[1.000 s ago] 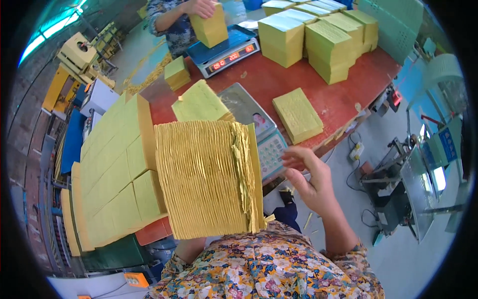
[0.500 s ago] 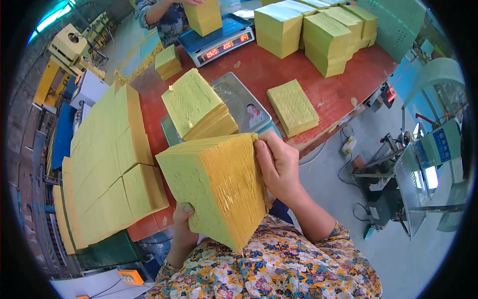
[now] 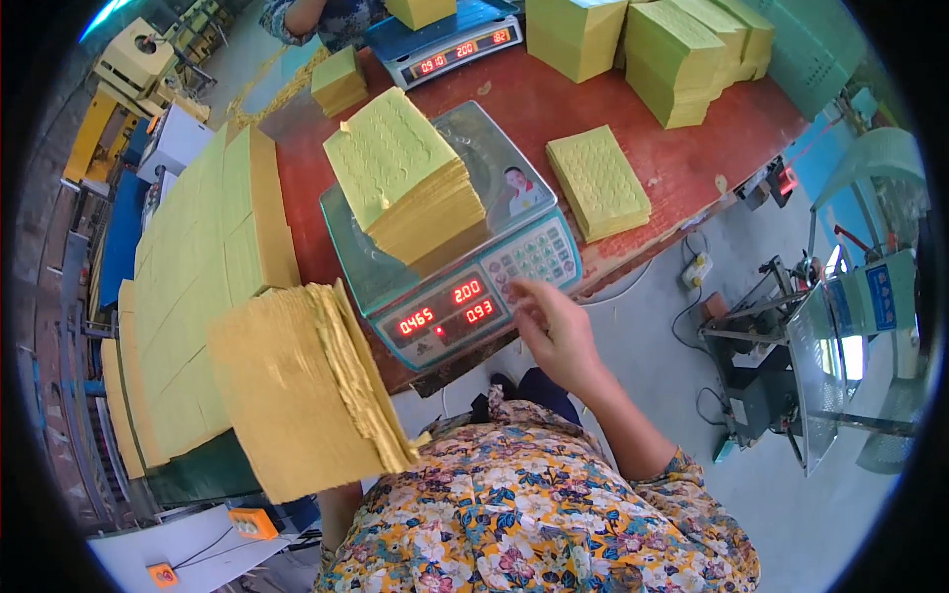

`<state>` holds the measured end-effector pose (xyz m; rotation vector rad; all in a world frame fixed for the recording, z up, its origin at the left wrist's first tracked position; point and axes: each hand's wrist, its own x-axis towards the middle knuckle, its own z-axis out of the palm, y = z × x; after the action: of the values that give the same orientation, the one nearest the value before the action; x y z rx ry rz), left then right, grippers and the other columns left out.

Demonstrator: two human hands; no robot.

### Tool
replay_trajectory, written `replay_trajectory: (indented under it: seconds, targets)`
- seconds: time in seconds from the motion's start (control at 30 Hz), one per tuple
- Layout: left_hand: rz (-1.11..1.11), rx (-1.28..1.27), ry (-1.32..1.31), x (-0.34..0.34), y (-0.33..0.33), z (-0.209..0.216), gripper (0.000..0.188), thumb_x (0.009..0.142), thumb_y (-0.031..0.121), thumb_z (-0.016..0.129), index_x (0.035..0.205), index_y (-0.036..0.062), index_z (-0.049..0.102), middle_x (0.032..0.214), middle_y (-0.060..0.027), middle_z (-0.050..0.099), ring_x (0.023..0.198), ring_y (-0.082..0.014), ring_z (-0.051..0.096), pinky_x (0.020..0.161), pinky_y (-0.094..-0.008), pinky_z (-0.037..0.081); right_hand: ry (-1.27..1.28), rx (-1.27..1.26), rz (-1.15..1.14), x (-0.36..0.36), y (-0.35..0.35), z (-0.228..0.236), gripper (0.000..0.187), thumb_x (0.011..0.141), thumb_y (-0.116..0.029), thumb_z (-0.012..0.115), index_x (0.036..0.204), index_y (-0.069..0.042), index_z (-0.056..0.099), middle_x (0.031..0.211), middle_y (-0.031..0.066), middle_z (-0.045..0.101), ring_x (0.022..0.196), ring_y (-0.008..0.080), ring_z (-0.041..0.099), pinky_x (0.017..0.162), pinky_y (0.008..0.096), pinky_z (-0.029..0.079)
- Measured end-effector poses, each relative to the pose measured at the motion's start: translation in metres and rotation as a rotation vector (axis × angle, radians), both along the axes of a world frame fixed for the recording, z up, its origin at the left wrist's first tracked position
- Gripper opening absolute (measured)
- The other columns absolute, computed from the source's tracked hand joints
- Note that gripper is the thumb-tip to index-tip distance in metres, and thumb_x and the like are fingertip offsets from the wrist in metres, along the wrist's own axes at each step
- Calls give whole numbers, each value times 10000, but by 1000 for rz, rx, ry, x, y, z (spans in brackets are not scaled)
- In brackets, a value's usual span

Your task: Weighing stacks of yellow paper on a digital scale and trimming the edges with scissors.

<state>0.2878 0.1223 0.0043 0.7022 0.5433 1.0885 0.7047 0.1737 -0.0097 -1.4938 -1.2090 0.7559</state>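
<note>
A red worktop [image 3: 687,163] fills the middle of the room, with rows of yellow paper blocks [image 3: 188,287] along its left side and a second scale [image 3: 450,42] near a co-worker's sleeve [image 3: 282,22]. The stack of yellow paper [image 3: 287,400] is up in the air, tilted, between your body and the worktop's near left edge. Your left hand is hidden behind it; the forearm [image 3: 339,509] runs up there, so it seems to carry the load, though you cannot tell the finger positions. Your right hand [image 3: 534,316] is empty, fingers half curled and parted, beside the keypad end of the near scale [image 3: 474,133], which bears another pile [image 3: 390,163]. Your stack looks fairly heavy yet soft, with sheets that could slip or fan apart. Squeeze it across its outer faces; the ragged right edge would probably crumple or tear.
</note>
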Motion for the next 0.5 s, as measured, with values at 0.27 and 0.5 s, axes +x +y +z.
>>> replay_trajectory:
  seconds: [0.27, 0.5]
  targets:
    - [166, 47, -96, 103, 89, 49, 611, 981, 422, 455, 1435, 16, 408, 1379, -174, 531, 1238, -345, 546, 1022, -501, 473, 448, -114, 501, -15, 17, 41, 374, 1001, -204, 562, 1292, 29, 543, 1101, 118, 683, 930, 183, 663, 817, 322, 534]
    - [474, -32, -105, 168, 160, 101, 577, 1000, 439, 410, 1415, 39, 437, 1359, -144, 550, 1228, -346, 550, 1017, -491, 479, 455, 245, 500, 13, 86, 122, 456, 1002, -238, 541, 1334, 73, 500, 1124, 116, 649, 945, 133, 622, 811, 271, 510]
